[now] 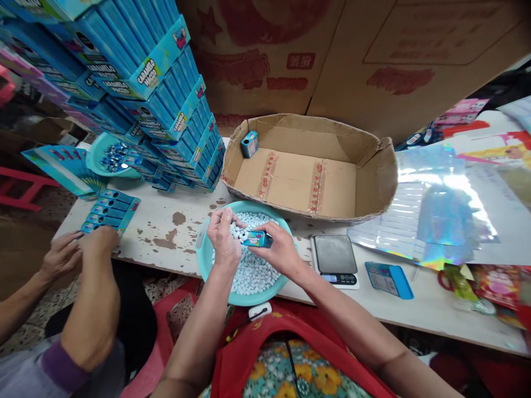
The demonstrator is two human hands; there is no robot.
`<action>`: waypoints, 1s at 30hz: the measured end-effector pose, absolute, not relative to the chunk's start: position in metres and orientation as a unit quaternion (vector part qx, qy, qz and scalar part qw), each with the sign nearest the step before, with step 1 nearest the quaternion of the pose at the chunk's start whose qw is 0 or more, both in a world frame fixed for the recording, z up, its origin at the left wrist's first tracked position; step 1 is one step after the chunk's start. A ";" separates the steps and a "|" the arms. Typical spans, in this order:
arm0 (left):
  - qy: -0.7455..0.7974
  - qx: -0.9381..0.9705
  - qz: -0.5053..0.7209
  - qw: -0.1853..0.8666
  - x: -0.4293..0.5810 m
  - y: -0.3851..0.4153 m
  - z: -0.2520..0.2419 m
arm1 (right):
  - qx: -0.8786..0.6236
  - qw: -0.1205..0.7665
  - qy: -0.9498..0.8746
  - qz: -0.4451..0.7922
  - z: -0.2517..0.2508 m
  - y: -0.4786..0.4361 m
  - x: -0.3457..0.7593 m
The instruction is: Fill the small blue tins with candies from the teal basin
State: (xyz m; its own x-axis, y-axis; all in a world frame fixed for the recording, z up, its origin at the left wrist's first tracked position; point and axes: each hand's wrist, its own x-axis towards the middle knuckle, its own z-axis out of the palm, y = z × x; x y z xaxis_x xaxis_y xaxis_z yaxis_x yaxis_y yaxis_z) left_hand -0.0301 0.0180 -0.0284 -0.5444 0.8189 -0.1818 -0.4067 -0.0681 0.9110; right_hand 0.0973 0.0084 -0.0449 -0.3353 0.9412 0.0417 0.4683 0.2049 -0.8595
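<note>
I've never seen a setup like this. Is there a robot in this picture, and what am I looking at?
There's no mechanical grip here, just a person's two bare hands. The one picture comes from a camera worn on that person's head, looking forward and down. The right hand holds a small blue box above a teal basin of pale pellets; the left hand is close beside that box. On the worn white table are also an open cardboard tray, a small scale and tall stacks of blue packs. The other hands, at far left, belong to someone else.
</note>
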 end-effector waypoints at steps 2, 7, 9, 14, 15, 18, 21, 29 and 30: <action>0.520 0.199 0.703 0.443 -0.029 0.018 -0.028 | -0.493 0.306 -0.712 0.395 -0.044 0.009 0.098; 0.528 0.194 0.700 0.440 -0.026 0.018 -0.027 | -0.494 0.307 -0.710 0.397 -0.046 0.008 0.099; 0.529 0.202 0.701 0.434 -0.025 0.018 -0.027 | -0.495 0.309 -0.709 0.396 -0.047 0.008 0.099; 0.534 0.220 0.691 0.434 -0.023 0.019 -0.028 | -0.500 0.317 -0.706 0.388 -0.046 0.007 0.098; 0.535 0.222 0.689 0.436 -0.023 0.018 -0.027 | -0.499 0.317 -0.707 0.389 -0.045 0.006 0.098; 0.537 0.225 0.681 0.445 -0.023 0.017 -0.027 | -0.501 0.318 -0.706 0.386 -0.044 0.004 0.099; 0.540 0.221 0.679 0.446 -0.022 0.016 -0.027 | -0.500 0.329 -0.702 0.386 -0.044 0.002 0.100; 0.483 0.231 0.644 0.546 -0.025 0.020 -0.025 | -0.510 0.365 -0.643 0.440 -0.060 0.002 0.101; 0.476 0.229 0.649 0.548 -0.026 0.020 -0.025 | -0.508 0.373 -0.634 0.448 -0.061 0.002 0.101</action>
